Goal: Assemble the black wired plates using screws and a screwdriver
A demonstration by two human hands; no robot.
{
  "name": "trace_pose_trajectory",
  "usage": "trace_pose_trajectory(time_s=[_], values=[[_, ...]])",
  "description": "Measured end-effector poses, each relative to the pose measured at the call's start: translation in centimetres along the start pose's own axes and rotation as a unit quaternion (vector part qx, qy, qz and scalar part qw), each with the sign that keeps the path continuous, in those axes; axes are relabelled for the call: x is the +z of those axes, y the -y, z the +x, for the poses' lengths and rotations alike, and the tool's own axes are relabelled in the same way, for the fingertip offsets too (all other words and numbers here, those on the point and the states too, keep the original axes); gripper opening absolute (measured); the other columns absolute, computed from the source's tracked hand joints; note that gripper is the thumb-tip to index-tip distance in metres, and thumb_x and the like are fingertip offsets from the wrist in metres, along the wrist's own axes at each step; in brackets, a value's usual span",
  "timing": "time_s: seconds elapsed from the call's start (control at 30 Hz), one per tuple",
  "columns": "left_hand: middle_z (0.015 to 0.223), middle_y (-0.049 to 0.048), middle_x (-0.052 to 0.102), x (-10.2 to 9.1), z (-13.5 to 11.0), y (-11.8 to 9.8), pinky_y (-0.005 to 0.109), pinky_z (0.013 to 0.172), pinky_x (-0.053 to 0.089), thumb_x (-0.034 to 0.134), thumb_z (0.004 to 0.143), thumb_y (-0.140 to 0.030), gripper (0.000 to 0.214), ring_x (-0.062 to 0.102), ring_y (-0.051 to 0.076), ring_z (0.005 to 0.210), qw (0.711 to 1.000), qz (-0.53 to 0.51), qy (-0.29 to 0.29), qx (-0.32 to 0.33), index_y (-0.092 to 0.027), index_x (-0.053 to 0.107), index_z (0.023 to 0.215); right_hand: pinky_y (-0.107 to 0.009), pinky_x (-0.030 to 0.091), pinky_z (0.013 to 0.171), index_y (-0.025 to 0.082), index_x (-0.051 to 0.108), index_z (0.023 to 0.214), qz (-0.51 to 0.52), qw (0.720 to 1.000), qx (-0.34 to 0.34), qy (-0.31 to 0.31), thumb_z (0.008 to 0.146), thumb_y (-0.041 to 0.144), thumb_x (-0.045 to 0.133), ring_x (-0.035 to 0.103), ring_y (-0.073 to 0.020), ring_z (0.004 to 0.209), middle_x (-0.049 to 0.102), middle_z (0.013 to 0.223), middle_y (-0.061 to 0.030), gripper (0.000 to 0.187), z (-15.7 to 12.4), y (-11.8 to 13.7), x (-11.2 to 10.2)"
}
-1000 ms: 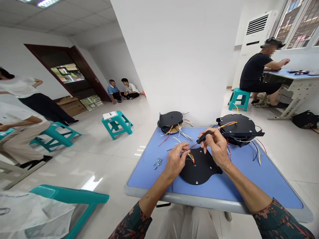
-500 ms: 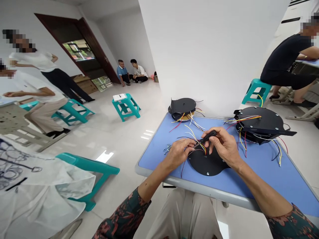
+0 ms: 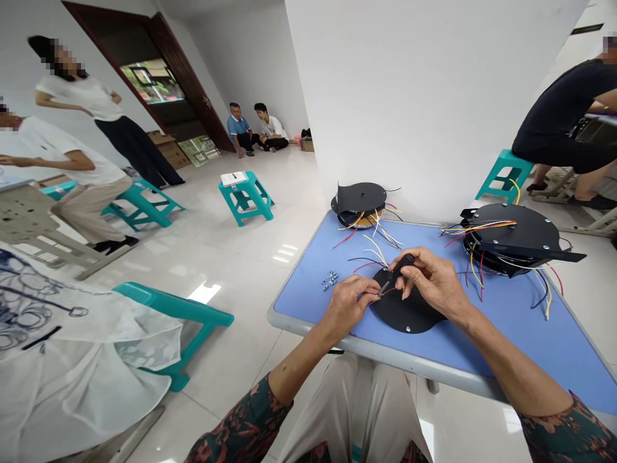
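A screwdriver with a black handle is gripped in my right hand, its shaft slanting down to the left. My left hand pinches at the screwdriver's tip, over the left edge of a round black metal plate; what is between those fingertips is too small to make out. The plate lies flat on the blue table, with a screw showing near its front edge. Yellow, white, black and red wires spread out behind it. Left of my left hand lies a small pile of screws.
Two stacks of black disc assemblies with loose wires, one at the back left and a larger one on the right, stand on the blue table. A white wall rises behind. Green stools and several people are around the room.
My view has shifted slightly. The screwdriver now stands steeper and its tip, with my left fingertips, has moved from the wires at the plate's middle to its left edge.
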State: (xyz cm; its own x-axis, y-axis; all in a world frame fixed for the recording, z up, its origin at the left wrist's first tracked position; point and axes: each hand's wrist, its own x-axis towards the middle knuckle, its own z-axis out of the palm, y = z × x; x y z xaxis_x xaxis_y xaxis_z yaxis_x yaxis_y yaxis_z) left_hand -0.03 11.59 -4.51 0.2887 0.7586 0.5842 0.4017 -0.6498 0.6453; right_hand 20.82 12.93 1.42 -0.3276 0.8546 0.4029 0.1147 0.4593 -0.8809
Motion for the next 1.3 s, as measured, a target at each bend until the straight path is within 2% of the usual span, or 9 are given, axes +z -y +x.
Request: trace_pose_trajectory(time_s=[0.13,0.33,0.77,1.07,1.3], values=[[0.09,0.0047,0.072,0.0,-0.7,0.3,0.025,0.077,0.063,0.059,0.094,-0.012,0.016,0.073,0.012,0.076,1.0,0.0,0.001,-0.002,-0.019,0.072,0.1,-0.026,0.055,0.049,0.02,0.062,0.101,-0.03,1.0,0.001,0.008,0.098,0.041,0.056,0.067,-0.0132,0.048,0.071,0.069,0.0005,0.022,-0.1,0.1,0.2],[0.093,0.0055,0.073,-0.4,-1.1,0.0,0.027,0.08,0.064,0.048,0.097,-0.009,0.028,0.072,0.014,0.088,1.0,0.009,0.016,-0.005,-0.021,0.072,0.106,-0.026,0.055,0.05,0.02,0.062,0.103,-0.044,0.999,-0.015,0.016,0.1,0.039,0.054,0.066,-0.0122,0.048,0.072,0.071,0.0003,0.02,-0.4,0.2,0.3],[0.092,0.0036,0.076,-0.6,-1.3,-0.2,0.025,0.077,0.062,0.051,0.096,-0.006,0.026,0.071,0.014,0.086,0.997,0.054,-0.013,0.049,-0.02,0.071,0.102,-0.025,0.056,0.049,0.02,0.061,0.104,-0.038,0.999,-0.027,0.024,0.101,0.034,0.054,0.066,-0.0111,0.05,0.073,0.077,-0.0008,0.015,-0.6,0.1,0.6],[0.101,0.0054,0.077,-0.6,-2.1,-0.5,0.027,0.08,0.062,0.044,0.099,-0.007,0.031,0.071,0.015,0.092,0.993,0.095,0.012,0.065,-0.02,0.065,0.118,-0.021,0.054,0.052,0.021,0.061,0.109,-0.087,0.993,-0.067,0.034,0.101,0.026,0.053,0.064,-0.0077,0.05,0.069,0.075,0.0025,0.012,-0.8,0.4,0.8],[0.1,0.0043,0.077,-0.6,-1.8,-0.3,0.027,0.083,0.06,0.054,0.097,-0.01,0.021,0.071,0.016,0.095,0.999,0.042,-0.009,0.02,-0.02,0.069,0.108,-0.019,0.053,0.052,0.019,0.06,0.105,-0.133,0.986,-0.093,0.023,0.099,0.023,0.057,0.063,-0.0063,0.049,0.066,0.071,0.0038,0.009,-1.1,1.0,1.5]])
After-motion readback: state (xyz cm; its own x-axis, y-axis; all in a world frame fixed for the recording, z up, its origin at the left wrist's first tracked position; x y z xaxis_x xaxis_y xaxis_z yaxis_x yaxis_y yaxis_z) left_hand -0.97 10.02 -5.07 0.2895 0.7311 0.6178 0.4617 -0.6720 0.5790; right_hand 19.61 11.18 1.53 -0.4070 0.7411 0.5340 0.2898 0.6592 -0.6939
